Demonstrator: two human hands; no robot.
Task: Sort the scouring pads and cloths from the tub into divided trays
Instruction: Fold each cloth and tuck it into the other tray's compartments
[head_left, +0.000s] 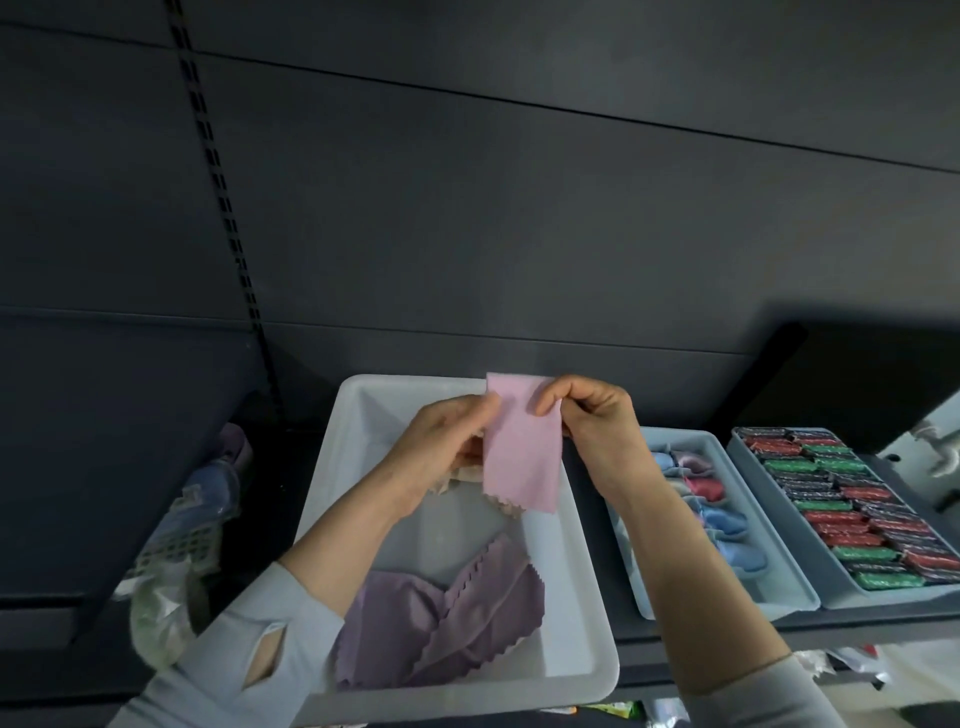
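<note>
A pink cloth hangs folded above the white tub. My left hand pinches its left edge and my right hand pinches its upper right edge. In the tub lie purple cloths with zigzag edges near the front and a cream cloth partly hidden behind the pink one. Right of the tub, a grey divided tray holds rolled blue, pink and red cloths. A second tray beyond it is packed with red, green and dark wrapped scouring pads.
Dark shelving panels rise behind the shelf. At the left stands a white lattice basket with blue packets and a crumpled plastic bag. A dark box sits at the back right. Packets show under the shelf's front edge.
</note>
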